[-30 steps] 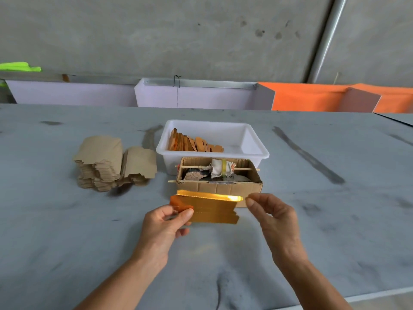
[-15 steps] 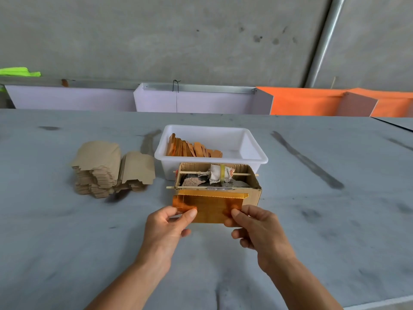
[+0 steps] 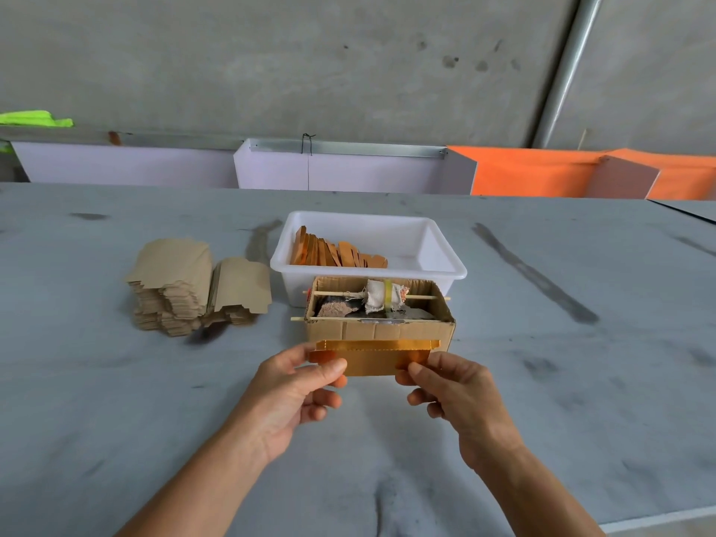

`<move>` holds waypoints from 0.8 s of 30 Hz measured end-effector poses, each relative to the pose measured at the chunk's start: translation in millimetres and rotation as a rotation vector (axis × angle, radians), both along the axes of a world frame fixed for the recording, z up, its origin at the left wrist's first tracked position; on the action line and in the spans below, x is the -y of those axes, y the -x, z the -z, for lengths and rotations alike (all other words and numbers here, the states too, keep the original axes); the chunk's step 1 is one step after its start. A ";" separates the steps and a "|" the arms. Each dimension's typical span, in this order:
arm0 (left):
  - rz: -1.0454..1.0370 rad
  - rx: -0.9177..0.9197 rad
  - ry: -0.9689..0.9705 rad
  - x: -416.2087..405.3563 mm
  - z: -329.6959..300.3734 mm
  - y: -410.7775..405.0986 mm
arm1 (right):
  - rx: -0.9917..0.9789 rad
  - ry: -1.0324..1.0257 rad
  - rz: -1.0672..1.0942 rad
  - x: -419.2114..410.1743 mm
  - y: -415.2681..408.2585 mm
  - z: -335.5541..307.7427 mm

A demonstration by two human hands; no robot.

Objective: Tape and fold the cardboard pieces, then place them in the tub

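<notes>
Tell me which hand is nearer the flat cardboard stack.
Left. The left hand is just right of and nearer the camera than the stack; the right hand is farther right.

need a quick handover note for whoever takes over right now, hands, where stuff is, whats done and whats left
Left hand and right hand each pinch one end of the orange-taped cardboard piece, held just in front of the tape box.
Done: several finished pieces stand in the white tub, left side.
Left: fold this piece, put it in the tub, then work through the plain cardboard stack left of the tub.
</notes>
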State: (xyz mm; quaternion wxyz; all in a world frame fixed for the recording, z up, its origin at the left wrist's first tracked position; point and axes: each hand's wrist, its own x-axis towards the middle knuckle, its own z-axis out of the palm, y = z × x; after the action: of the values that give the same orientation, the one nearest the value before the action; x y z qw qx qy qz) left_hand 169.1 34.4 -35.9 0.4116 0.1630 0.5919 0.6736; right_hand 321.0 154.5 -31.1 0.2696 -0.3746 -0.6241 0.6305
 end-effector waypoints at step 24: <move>-0.184 -0.270 -0.092 -10.3 3.6 -6.3 | -0.123 0.262 0.004 -2.1 5.6 6.0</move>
State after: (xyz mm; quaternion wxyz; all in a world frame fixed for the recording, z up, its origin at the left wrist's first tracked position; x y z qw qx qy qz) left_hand 175.4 44.7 -39.5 0.2571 0.2157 0.6227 0.7069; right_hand 315.5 156.6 -37.2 0.2574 -0.3688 -0.5178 0.7278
